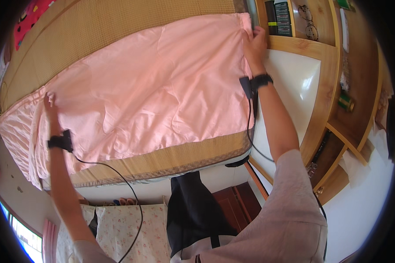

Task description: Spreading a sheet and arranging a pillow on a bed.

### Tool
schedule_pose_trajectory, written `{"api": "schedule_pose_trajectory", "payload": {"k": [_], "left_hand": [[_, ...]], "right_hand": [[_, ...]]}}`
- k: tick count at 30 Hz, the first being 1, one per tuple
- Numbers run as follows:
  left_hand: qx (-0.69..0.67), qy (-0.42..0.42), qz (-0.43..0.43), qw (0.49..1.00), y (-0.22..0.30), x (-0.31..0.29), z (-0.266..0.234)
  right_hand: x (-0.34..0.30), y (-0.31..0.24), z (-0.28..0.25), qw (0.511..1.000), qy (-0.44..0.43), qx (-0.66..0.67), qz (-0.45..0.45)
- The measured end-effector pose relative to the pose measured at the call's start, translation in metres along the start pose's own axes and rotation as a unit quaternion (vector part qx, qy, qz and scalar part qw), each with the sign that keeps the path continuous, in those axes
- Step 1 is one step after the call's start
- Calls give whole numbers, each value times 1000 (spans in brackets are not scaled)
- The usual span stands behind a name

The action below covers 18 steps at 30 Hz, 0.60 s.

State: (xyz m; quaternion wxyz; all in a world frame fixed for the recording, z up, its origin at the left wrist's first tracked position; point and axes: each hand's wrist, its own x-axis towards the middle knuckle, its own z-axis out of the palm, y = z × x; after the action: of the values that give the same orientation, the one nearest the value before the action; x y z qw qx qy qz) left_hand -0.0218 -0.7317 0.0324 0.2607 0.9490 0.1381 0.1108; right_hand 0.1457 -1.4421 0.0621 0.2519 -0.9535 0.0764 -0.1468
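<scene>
A large pink, shiny cloth [162, 83] lies spread across the woven mat of a bed, wrinkled along its near side. Its left end is gathered into many folds and hangs over the bed's left side. My left hand [52, 107] grips a fold of it near that gathered end, fingers curled in. At the far right corner, my right hand [255, 44] holds the narrow hemmed edge, with the thumb over the cloth and the fingers bent at the bed's side. Both wrists wear black bands with cables. Exactly what kind of cloth article it is cannot be made out.
The tan woven mat [118, 30] shows beyond and in front of the cloth. To the right stands a wooden shelf unit [303, 46] with glasses [309, 22] and small items. A red patterned cloth [27, 22] lies far left. Floral fabric [123, 223] hangs below.
</scene>
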Motion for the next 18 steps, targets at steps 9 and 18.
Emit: {"api": "schedule_pose_trajectory", "payload": {"k": [9, 18], "left_hand": [[18, -249, 187, 950, 263, -236, 22], [-49, -281, 200, 937, 276, -297, 19]], "right_hand": [[-229, 12, -106, 987, -36, -88, 130], [-236, 32, -128, 991, -46, -51, 116]]}}
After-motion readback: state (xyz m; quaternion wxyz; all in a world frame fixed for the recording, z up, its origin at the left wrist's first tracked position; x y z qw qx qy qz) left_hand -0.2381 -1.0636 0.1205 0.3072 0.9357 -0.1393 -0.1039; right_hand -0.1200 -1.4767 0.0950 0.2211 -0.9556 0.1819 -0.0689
